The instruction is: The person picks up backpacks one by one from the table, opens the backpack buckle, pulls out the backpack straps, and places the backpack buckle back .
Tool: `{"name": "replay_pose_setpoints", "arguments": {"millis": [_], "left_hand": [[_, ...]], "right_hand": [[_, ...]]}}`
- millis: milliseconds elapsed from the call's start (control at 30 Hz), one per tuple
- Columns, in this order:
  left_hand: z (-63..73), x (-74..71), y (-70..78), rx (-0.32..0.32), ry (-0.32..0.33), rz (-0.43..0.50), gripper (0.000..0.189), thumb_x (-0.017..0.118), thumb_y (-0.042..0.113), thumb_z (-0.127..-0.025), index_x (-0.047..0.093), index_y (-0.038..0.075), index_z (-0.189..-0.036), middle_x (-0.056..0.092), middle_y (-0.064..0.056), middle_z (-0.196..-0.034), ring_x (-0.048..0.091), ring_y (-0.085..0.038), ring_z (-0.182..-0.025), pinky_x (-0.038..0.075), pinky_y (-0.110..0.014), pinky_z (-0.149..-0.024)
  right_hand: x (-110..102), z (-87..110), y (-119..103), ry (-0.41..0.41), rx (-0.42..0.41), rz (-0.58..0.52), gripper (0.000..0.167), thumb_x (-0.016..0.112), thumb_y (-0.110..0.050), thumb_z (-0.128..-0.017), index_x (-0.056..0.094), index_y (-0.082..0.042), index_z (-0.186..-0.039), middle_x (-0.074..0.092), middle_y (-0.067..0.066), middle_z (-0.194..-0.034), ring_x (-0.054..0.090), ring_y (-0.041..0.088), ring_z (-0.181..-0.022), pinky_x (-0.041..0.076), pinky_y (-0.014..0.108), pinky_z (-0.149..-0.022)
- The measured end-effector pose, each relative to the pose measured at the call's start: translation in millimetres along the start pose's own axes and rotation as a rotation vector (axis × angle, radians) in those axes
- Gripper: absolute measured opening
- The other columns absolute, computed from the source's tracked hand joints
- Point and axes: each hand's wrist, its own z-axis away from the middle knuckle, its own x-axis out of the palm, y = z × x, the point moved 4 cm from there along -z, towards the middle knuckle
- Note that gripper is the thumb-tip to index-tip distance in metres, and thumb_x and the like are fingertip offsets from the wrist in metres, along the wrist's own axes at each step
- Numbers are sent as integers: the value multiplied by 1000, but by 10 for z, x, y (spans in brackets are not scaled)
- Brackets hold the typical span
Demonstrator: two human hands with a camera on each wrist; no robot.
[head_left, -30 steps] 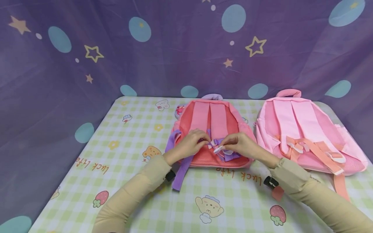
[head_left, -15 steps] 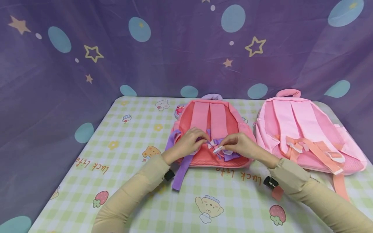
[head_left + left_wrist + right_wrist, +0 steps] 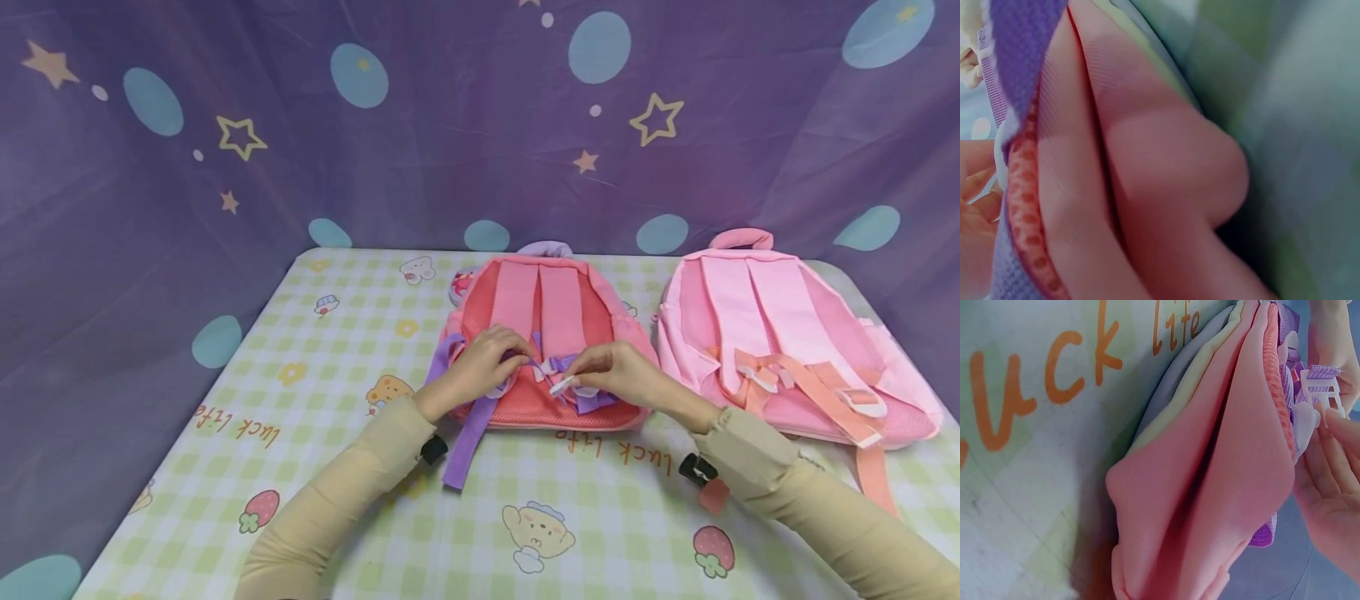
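Note:
A coral-pink backpack point(image 3: 517, 287) lies with its shoulder straps facing up. Over its lower part, my left hand point(image 3: 486, 365) pinches a thin end of purple webbing strap point(image 3: 538, 367). The strap runs from those fingers to a white plastic buckle point(image 3: 560, 386). My right hand point(image 3: 622, 372) grips that buckle between thumb and fingers. In the right wrist view the slotted buckle point(image 3: 1321, 387) shows purple webbing through its top. A second purple strap point(image 3: 471, 442) hangs over the bag's lower left edge. The left fingertips are largely outside the left wrist view.
To the right lies a light-pink backpack point(image 3: 738, 292) with orange straps point(image 3: 817, 392) and white buckles. Both bags rest on a green-checked tablecloth point(image 3: 337, 500). A purple patterned curtain point(image 3: 450, 125) hangs behind the table.
My left hand has shifted slightly left, and a bit more purple strap shows between it and the buckle. The right hand keeps its hold in nearly the same spot.

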Motion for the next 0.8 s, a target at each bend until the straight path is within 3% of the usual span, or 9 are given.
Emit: {"name": "replay_pose_setpoints", "arguments": {"millis": [800], "left_hand": [[40,-33,-13,17,61,9,7,60,7,-83,65,7,-87,61,-1,-83,51,-16,-86,40,-29,-79]], "right_hand": [[29,38,-33,-8,-49,36,14,61,3,-79,65,7,-91,66,15,-85,59,7,-73,51,23,-62]]}}
